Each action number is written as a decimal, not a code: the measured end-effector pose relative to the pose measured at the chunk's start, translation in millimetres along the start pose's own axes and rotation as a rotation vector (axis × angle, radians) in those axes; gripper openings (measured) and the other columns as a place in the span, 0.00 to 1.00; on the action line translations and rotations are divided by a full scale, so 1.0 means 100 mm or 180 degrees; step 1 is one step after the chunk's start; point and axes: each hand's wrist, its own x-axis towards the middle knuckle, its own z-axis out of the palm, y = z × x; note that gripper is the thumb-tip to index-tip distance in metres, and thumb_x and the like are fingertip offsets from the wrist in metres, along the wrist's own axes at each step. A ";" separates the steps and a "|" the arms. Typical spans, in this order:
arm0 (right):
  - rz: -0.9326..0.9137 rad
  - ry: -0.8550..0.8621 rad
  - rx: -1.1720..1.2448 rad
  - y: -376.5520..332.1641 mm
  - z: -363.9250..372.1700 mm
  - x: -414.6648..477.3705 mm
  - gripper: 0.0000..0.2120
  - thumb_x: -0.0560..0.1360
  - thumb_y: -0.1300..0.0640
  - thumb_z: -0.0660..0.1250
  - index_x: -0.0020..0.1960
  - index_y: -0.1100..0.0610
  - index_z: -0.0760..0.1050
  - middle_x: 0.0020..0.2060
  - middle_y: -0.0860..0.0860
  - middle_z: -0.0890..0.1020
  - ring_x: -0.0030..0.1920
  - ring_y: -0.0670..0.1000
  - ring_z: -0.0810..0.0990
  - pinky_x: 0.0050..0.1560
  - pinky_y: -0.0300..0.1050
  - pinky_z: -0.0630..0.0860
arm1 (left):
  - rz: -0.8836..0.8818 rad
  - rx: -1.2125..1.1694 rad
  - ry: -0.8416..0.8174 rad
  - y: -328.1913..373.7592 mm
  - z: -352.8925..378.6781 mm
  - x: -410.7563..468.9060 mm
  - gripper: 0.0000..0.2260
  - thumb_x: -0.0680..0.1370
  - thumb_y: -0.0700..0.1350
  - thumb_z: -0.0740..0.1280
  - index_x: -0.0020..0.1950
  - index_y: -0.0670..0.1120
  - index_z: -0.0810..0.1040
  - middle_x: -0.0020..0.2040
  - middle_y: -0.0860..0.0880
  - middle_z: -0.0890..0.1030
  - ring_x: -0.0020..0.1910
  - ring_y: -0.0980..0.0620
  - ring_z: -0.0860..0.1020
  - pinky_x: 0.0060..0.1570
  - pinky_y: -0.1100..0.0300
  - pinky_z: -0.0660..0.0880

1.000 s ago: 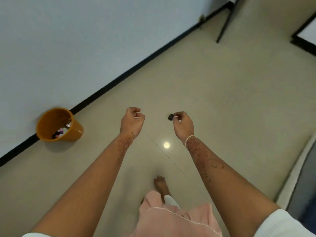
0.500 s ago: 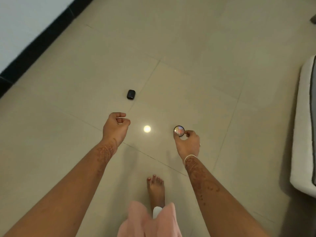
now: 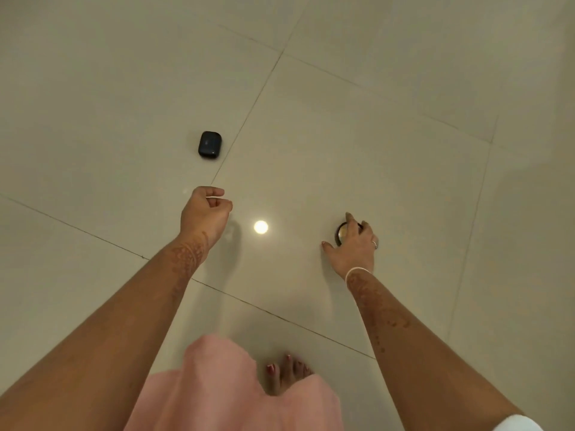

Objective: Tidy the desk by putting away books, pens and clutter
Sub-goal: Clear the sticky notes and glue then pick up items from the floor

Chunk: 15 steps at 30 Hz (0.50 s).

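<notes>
Small round disc (image 3: 341, 234), dark rim, shiny gold face, sits on the tiled floor (image 3: 404, 150). It is mostly covered by the right hand (image 3: 354, 248). Right fingers (image 3: 349, 218) are spread and draped over the disc, with the index reaching past its far edge. The thumb (image 3: 326, 245) sticks out to the side, apart from the disc. Can't tell if the fingers actually clamp it or just rest on it.

Left hand (image 3: 203, 211) is clenched, thumb against index, with nothing visible inside. It is well apart from the disc, with a bright light reflection (image 3: 260, 227) between them.

Black case (image 3: 210, 144) lies flat on the floor, beyond the left hand, not touched. Bare foot (image 3: 287, 374) and pink garment (image 3: 224, 390) are at the bottom edge.
</notes>
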 end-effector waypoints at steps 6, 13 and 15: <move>0.0058 0.0331 -0.0130 0.02 0.12 0.11 0.31 0.76 0.50 0.65 0.76 0.49 0.58 0.74 0.62 0.55 0.73 0.64 0.57 0.68 0.58 0.66 | -0.0037 0.0066 0.0162 -0.11 -0.11 0.35 0.12 0.77 0.41 0.65 0.60 0.47 0.74 0.46 0.52 0.77 0.39 0.60 0.73 0.36 0.67 0.67; -0.0415 0.0748 0.0141 -0.44 0.07 0.31 0.29 0.72 0.53 0.69 0.71 0.51 0.67 0.63 0.58 0.68 0.63 0.61 0.66 0.56 0.54 0.74 | 0.0353 0.0560 0.0213 0.01 -0.19 0.86 0.13 0.77 0.42 0.66 0.61 0.49 0.74 0.58 0.49 0.74 0.51 0.51 0.75 0.47 0.60 0.68; -0.0598 0.0741 0.0263 -0.74 0.08 0.41 0.30 0.71 0.52 0.70 0.71 0.51 0.67 0.63 0.57 0.67 0.63 0.60 0.66 0.56 0.53 0.74 | 0.0494 0.0915 0.0162 0.01 -0.19 1.06 0.17 0.76 0.43 0.66 0.65 0.51 0.74 0.63 0.46 0.70 0.51 0.50 0.74 0.49 0.60 0.69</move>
